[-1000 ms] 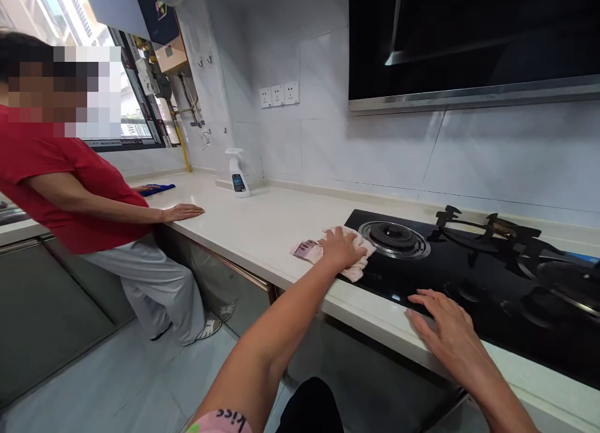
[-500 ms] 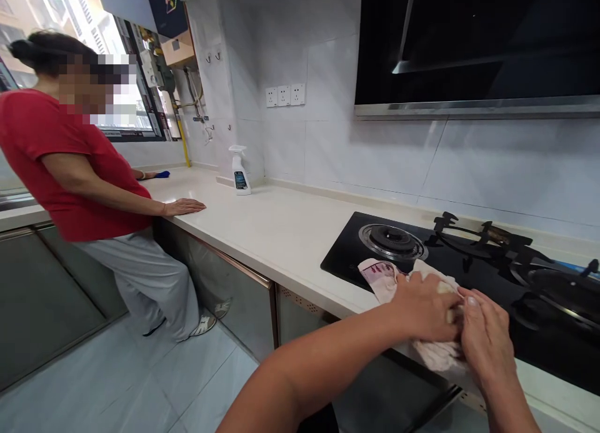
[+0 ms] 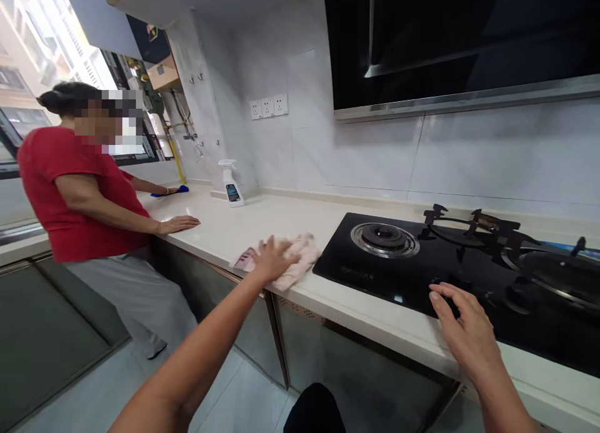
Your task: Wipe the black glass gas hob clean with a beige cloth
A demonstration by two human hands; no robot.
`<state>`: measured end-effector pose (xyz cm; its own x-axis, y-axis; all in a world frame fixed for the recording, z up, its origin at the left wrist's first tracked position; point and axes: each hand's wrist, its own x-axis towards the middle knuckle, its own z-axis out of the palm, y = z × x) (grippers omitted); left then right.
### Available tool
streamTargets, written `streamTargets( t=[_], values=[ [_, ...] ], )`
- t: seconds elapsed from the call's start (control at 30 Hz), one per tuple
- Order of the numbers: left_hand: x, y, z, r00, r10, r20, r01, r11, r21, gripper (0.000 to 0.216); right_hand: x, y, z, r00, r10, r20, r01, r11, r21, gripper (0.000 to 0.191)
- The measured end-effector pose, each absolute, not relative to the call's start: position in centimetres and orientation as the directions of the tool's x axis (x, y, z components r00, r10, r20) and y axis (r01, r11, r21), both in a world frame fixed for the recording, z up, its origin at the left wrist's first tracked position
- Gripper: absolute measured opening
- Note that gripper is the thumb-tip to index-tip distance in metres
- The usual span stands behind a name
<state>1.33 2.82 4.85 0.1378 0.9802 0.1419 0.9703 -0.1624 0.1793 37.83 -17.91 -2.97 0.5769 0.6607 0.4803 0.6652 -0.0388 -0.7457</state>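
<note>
My left hand (image 3: 272, 259) lies on a pale pink cloth (image 3: 295, 267), its fingers spread rather than gripping. Some purple print shows at the cloth's left end. It is spread on the white countertop (image 3: 225, 233), beside the left edge of the black gas stove (image 3: 342, 267), and is slightly blurred. My right hand (image 3: 469, 333) hovers at the stove's front edge, thumb and fingers apart with nothing seen between them. A dark knob is partly visible by its fingertips; contact cannot be told. The left burner (image 3: 385, 238) has no pan support on it.
A person in a red shirt (image 3: 79, 195) stands at the left, one hand (image 3: 179, 224) on the counter edge and the other on a blue cloth (image 3: 180, 189). A white spray bottle (image 3: 232, 186) stands near the wall. Over the stove hangs a black range hood (image 3: 450, 45).
My left hand and the pink cloth have moved left from the stove's front onto the countertop. My hands have parted. The view has shifted slightly, and the person's blue cloth shows more.
</note>
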Motion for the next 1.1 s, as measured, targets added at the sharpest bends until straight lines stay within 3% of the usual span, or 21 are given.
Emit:
streamTargets(
  t=[0.13, 0.3, 0.6, 0.8, 1.1],
  values=[
    [-3.2, 5.7, 5.7, -0.117, 0.985, 0.128, 0.979, 0.094, 0.178, 0.073, 37.6, -17.8, -2.9, 0.574, 0.643, 0.506, 0.672, -0.018, -0.740, 0.054],
    [-2.2, 4.5, 5.6, -0.158, 0.963, 0.219, 0.979, 0.124, 0.163, 0.068, 37.3, -17.7, -2.9, 0.563, 0.647, 0.514, 0.679, -0.008, -0.734, 0.053],
    [8.7, -7.6, 1.9, 0.176, 0.864, 0.472, 0.924, -0.311, 0.225, 0.038, 37.6, -17.5, -3.5, 0.556, 0.659, 0.507, 0.685, -0.017, -0.729, 0.052],
    [14.5, -11.6, 1.3, 0.436, 0.764, 0.475, 0.753, -0.599, 0.273, 0.041, 37.7, -17.5, -3.4, 0.554, 0.665, 0.500, 0.703, -0.053, -0.709, 0.053],
    [13.7, -10.4, 2.0, 0.533, 0.729, 0.429, 0.697, -0.666, 0.266, 0.041, 37.8, -17.6, -3.2, 0.527, 0.655, 0.541, 0.727, -0.017, -0.687, 0.053]
  ],
)
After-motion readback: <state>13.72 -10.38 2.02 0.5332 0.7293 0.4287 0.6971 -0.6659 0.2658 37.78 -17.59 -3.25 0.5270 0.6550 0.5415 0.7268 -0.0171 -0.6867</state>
